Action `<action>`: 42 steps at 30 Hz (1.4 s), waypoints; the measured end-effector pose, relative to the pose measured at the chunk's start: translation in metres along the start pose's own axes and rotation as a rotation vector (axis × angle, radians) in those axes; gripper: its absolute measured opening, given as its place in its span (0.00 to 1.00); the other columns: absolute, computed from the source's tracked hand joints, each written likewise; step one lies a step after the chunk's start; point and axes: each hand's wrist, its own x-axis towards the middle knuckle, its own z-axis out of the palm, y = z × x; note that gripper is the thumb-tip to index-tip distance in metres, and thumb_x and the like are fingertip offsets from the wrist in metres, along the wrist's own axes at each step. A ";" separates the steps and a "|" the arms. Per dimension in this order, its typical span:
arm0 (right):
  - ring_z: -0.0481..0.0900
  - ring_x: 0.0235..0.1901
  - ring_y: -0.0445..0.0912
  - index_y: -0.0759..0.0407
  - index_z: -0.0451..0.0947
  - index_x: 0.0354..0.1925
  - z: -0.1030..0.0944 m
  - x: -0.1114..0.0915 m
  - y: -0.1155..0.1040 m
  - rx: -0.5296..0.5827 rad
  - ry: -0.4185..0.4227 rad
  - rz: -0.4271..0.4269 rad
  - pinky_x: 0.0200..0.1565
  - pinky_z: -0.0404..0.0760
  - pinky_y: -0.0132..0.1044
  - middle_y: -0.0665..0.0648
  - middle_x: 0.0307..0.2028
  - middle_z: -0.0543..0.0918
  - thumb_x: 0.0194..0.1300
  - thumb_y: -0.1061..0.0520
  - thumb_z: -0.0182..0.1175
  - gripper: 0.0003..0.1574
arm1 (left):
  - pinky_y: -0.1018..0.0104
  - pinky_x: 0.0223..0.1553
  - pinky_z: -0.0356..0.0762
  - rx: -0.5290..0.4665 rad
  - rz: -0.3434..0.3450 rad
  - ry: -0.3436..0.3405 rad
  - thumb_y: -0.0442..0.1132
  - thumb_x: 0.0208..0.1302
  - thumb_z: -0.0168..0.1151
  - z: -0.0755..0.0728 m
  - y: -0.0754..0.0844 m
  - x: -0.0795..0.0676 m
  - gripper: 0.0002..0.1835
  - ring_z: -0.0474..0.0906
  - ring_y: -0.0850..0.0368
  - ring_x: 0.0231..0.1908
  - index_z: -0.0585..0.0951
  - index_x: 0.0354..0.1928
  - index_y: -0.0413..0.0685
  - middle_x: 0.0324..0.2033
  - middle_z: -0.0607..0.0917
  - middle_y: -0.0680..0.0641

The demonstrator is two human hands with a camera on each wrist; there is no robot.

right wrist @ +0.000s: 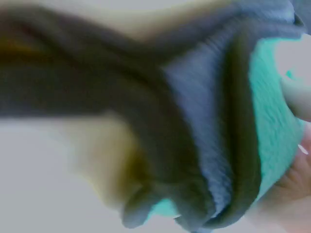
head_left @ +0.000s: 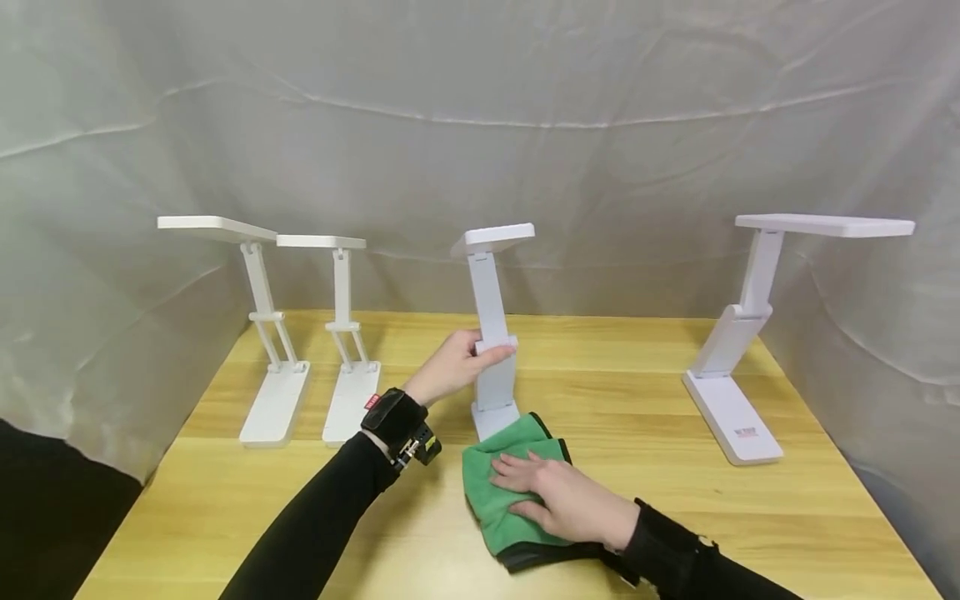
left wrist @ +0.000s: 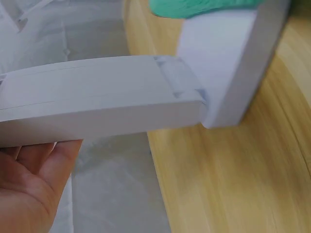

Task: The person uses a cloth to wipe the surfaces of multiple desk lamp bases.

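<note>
A white folding desk lamp (head_left: 491, 300) stands near the middle of the table. My left hand (head_left: 459, 367) grips its arm at the middle joint, thumb across the front. The left wrist view shows the lamp's lower arm (left wrist: 97, 97) with fingers (left wrist: 60, 162) against its edge. A green cloth with black edging (head_left: 495, 500) covers most of the lamp's base (head_left: 495, 419). My right hand (head_left: 566, 497) lies on that cloth with fingers stretched out, pressing it. In the blurred right wrist view, the cloth (right wrist: 272, 121) is bunched beside the hand.
Two similar white lamps (head_left: 273, 408) (head_left: 352, 396) stand at the left of the wooden table (head_left: 637, 400). Another lamp (head_left: 738, 417) stands at the right, its head pointing right. A grey-white fabric backdrop (head_left: 480, 158) hangs behind and at the sides.
</note>
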 end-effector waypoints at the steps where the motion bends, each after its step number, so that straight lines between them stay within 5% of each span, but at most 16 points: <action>1: 0.64 0.64 0.52 0.60 0.71 0.62 -0.002 0.003 0.003 -0.007 -0.006 0.013 0.62 0.62 0.57 0.61 0.63 0.69 0.67 0.53 0.57 0.27 | 0.63 0.39 0.81 0.006 0.005 -0.002 0.52 0.65 0.58 0.002 0.000 0.001 0.17 0.82 0.56 0.38 0.81 0.43 0.45 0.38 0.86 0.49; 10: 0.64 0.65 0.51 0.59 0.71 0.61 -0.005 0.046 0.010 -0.057 0.000 0.088 0.64 0.61 0.53 0.61 0.63 0.69 0.68 0.52 0.56 0.26 | 0.63 0.40 0.80 0.028 0.063 -0.030 0.49 0.64 0.60 -0.003 -0.006 0.003 0.14 0.81 0.60 0.38 0.82 0.43 0.46 0.38 0.86 0.50; 16: 0.66 0.63 0.51 0.60 0.72 0.60 0.004 0.024 -0.002 0.011 0.015 -0.030 0.63 0.62 0.55 0.61 0.62 0.71 0.66 0.56 0.58 0.25 | 0.61 0.43 0.79 0.037 0.076 -0.095 0.50 0.64 0.60 -0.015 -0.009 -0.002 0.14 0.81 0.58 0.38 0.83 0.42 0.49 0.38 0.86 0.51; 20: 0.68 0.62 0.50 0.61 0.73 0.59 0.002 0.007 0.008 0.080 0.045 -0.011 0.61 0.66 0.52 0.59 0.61 0.72 0.64 0.59 0.59 0.24 | 0.61 0.43 0.79 0.031 0.052 -0.104 0.49 0.65 0.60 -0.015 -0.008 -0.004 0.14 0.81 0.58 0.39 0.83 0.43 0.48 0.39 0.86 0.50; 29: 0.67 0.62 0.53 0.61 0.73 0.59 0.003 0.044 0.016 -0.118 0.101 0.065 0.64 0.63 0.52 0.62 0.61 0.72 0.66 0.54 0.57 0.25 | 0.57 0.44 0.79 0.036 0.033 -0.080 0.44 0.66 0.59 -0.010 -0.003 -0.001 0.13 0.81 0.51 0.40 0.82 0.43 0.42 0.40 0.85 0.43; 36: 0.67 0.62 0.51 0.60 0.73 0.59 0.015 0.019 -0.007 -0.045 0.072 -0.063 0.63 0.64 0.50 0.61 0.61 0.72 0.66 0.57 0.57 0.24 | 0.63 0.42 0.80 0.027 0.030 -0.064 0.48 0.65 0.60 -0.011 -0.005 -0.003 0.13 0.82 0.57 0.38 0.82 0.42 0.47 0.38 0.86 0.50; 42: 0.69 0.61 0.52 0.63 0.73 0.59 0.006 0.007 0.002 -0.043 0.113 0.082 0.60 0.69 0.50 0.62 0.60 0.73 0.67 0.56 0.57 0.24 | 0.62 0.40 0.81 0.038 0.024 -0.040 0.50 0.65 0.59 -0.010 -0.004 -0.005 0.15 0.82 0.54 0.36 0.82 0.41 0.46 0.36 0.86 0.47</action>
